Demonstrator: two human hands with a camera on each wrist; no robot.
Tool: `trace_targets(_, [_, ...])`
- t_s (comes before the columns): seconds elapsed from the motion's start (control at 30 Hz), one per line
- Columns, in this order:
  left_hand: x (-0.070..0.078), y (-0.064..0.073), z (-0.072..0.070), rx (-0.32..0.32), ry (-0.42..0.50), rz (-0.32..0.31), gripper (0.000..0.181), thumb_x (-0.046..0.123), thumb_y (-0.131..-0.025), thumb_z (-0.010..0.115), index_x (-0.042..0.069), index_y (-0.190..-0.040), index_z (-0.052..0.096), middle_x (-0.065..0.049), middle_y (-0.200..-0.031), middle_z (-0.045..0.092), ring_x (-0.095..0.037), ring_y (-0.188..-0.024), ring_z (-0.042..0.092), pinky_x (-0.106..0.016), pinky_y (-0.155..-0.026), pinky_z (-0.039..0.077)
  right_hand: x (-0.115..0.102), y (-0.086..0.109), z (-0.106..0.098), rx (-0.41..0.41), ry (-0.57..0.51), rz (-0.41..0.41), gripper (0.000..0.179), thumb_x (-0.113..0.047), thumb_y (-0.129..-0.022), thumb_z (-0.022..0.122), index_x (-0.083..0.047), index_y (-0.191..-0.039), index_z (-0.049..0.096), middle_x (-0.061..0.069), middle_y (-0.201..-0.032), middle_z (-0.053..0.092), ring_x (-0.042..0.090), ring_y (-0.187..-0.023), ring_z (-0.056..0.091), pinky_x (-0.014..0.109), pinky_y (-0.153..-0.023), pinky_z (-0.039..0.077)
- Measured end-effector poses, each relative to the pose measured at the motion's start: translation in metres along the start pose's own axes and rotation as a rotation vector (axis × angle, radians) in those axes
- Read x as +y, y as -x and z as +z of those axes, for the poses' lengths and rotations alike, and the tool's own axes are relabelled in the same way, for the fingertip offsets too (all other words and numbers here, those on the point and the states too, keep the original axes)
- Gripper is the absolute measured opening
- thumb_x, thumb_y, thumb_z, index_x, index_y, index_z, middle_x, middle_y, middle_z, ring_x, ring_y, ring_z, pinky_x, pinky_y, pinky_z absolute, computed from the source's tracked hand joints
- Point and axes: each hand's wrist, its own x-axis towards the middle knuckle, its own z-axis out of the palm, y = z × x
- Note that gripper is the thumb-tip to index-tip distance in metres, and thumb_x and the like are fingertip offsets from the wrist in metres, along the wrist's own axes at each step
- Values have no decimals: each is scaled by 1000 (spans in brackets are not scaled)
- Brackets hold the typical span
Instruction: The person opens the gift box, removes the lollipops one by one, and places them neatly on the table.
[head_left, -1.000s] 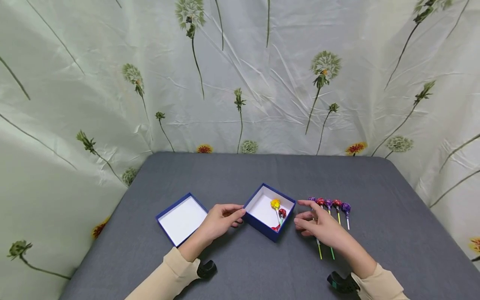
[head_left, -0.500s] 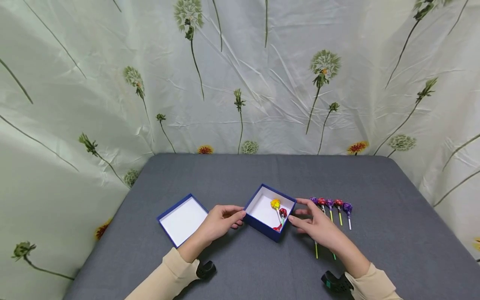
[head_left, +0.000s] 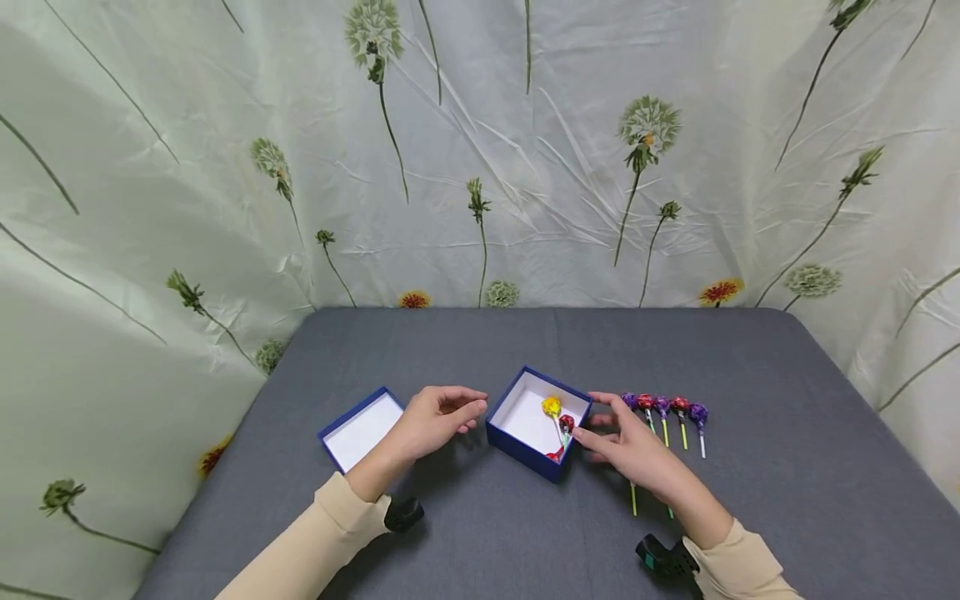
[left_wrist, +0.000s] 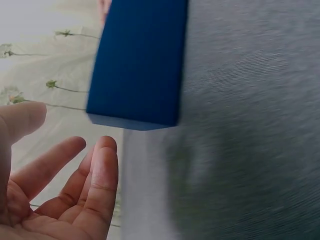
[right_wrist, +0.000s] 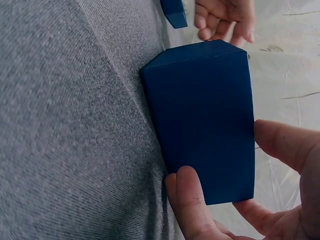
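Observation:
In the head view an uncovered blue box point(head_left: 521, 454) with a white inside sits on the table, set at an angle. A yellow lollipop point(head_left: 551, 407) and a red lollipop point(head_left: 567, 423) lie in it, near another red wrapper point(head_left: 555, 455). My right hand point(head_left: 637, 446) holds the box's right end, thumb at the rim; the right wrist view shows fingers against the blue wall point(right_wrist: 205, 125). My left hand point(head_left: 433, 423) hovers just left of the box, fingers loosely bent. A gap separates those fingers from the box point(left_wrist: 140, 65) in the left wrist view.
The box's lid point(head_left: 363, 433), white inside up, lies at the left, partly behind my left hand. Right of the box several purple and red lollipops point(head_left: 662, 406) lie in a row, some sticks partly covered by my right hand. A floral curtain point(head_left: 480, 167) hangs behind the grey table point(head_left: 487, 333).
My right hand has come left from beside the box and taken hold of its right end. My left hand has let go of the box's left corner and drawn slightly back.

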Motion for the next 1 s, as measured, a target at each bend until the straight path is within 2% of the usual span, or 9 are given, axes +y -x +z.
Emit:
trace_targets(0.2, [21,-8,-9,9,-114,46,29,36,-93,72,21,-118,73,-12,-96,75,-32,-83,70,-27,-62,52,0,-1,0,1,6,11,77,-39,-95,69,-9,-153,28,30,-143,46,24,-101,69,42,-85,60])
trace_targets(0.4, [45,-19,-5,-11,-172,39,29,35,-91,74,22,-118,73,-12,-97,76,-31,-83,71,-29,-65,56,-1,0,0,12,9,12,76,-38,-94,71,-9,-151,30,29,-142,46,24,-102,69,42,-86,59])
trace_targets(0.6, [64,-34,7,-80,-242,21,26,33,-90,75,17,-111,74,-7,-87,76,-23,-75,72,-28,-63,54,0,1,-1,18,15,5,76,-39,-94,71,-9,-150,31,28,-142,47,24,-100,70,42,-86,59])
trace_targets(0.77, [71,-46,22,-154,-295,-6,16,31,-89,76,19,-99,76,0,-73,73,-14,-66,70,-27,-61,54,1,0,-1,21,21,0,75,-40,-94,70,-9,-150,31,28,-141,47,23,-99,70,42,-85,59])
trace_targets(1.0, [76,-56,44,-239,-321,-81,10,27,-88,77,18,-85,75,-2,-71,74,-18,-66,74,-34,-67,61,5,-1,0,16,-1,-38,74,-38,-94,70,-9,-149,31,29,-140,48,25,-99,71,42,-85,59])
